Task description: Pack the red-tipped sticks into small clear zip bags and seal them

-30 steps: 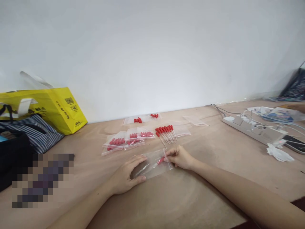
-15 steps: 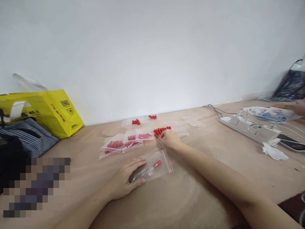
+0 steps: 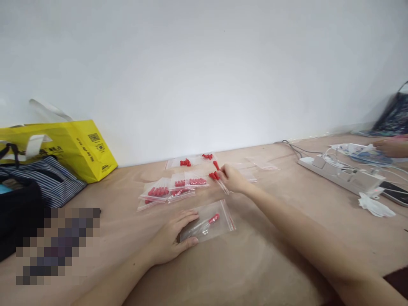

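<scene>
L hand (image 3: 174, 238) on L end of zip bag (image 3: 225, 225), front ctr of table (image 3: 270, 259), 1 dropper (image 3: 215, 219) in bag; R hand (image 3: 232, 178) just behind it, at loose droppers (image 3: 213, 176), w/ filled bags (image 3: 159, 192) to their L. Farther back, nr wall (image 3: 204, 76), more droppers (image 3: 185, 162), flat bags (image 3: 263, 163) off to R. Far L: tote (image 3: 87, 148), pouch (image 3: 63, 180) in front; far R: pwr strip (image 3: 334, 175), tissue (image 3: 376, 206) before it, phone (image 3: 395, 192) beside it, co-worker's hand (image 3: 393, 147) behind.
</scene>
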A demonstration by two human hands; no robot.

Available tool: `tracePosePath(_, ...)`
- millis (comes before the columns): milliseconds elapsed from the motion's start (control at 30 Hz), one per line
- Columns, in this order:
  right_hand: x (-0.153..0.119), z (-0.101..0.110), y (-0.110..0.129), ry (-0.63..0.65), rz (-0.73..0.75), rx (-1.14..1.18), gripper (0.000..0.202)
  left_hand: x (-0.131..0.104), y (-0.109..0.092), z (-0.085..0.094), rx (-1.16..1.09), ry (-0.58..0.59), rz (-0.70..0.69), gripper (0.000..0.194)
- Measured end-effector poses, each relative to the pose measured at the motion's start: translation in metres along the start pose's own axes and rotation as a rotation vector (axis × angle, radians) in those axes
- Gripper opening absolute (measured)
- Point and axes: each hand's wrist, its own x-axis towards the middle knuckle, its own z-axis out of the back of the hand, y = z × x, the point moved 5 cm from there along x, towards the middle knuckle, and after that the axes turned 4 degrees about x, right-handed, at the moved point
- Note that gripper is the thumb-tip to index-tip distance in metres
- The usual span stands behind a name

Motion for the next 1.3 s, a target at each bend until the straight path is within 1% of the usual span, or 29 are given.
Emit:
tracePosePath(67,-0.014,0.018,-0.013,-0.094,0.094,0.258,0.018,0.0,0.0,0.0,0.004,-0.002,0.004,0.048)
tracePosePath(133,-0.032,0.026,-0.031,-0.107,0.124,0.554,0.023,0.001,-0.002,0.002,0.008,0.003,0.021,0.048)
tracePosePath(233,-0.056,0.02,-0.055,-0.033,0.079,0.874,0.05,0.002,-0.003,0.003,0.015,0.02,0.042,0.049)
tracePosePath(300,-0.066,0.011,-0.062,-0.019,0.037,0.985,0.066,0.002,-0.004,0.003,0.019,0.025,0.043,0.049)
tracePosePath(367,-0.072,0.003,-0.065,-0.037,-0.002,1.047,0.073,0.003,-0.003,0.003,0.023,0.025,0.045,0.05)
tracePosePath(467,-0.074,-0.008,-0.062,-0.074,-0.057,1.107,0.071,0.003,-0.002,0.003,0.031,0.028,0.05,0.049)
tracePosePath(633,-0.074,-0.02,-0.059,-0.165,-0.111,1.161,0.051,0.003,-0.003,0.003,0.032,0.03,0.048,0.049)
tracePosePath(767,-0.078,-0.025,-0.057,-0.16,-0.134,1.211,0.048,0.003,-0.002,0.003,0.024,0.028,0.056,0.05)
tracePosePath(900,-0.082,-0.025,-0.058,-0.076,-0.177,1.235,0.043,0.003,-0.002,0.003,0.025,0.015,0.06,0.05)
tracePosePath(1067,-0.086,-0.017,-0.058,0.095,-0.153,1.055,0.038,0.003,-0.002,0.001,0.039,0.034,0.062,0.052)
tracePosePath(1133,-0.087,-0.016,-0.056,0.154,-0.123,1.028,0.038,0.003,-0.001,0.001,0.044,0.033,0.064,0.052)
tracePosePath(1300,-0.089,-0.025,-0.047,0.29,-0.08,1.001,0.036,0.003,0.0,0.002,0.05,0.011,0.057,0.052)
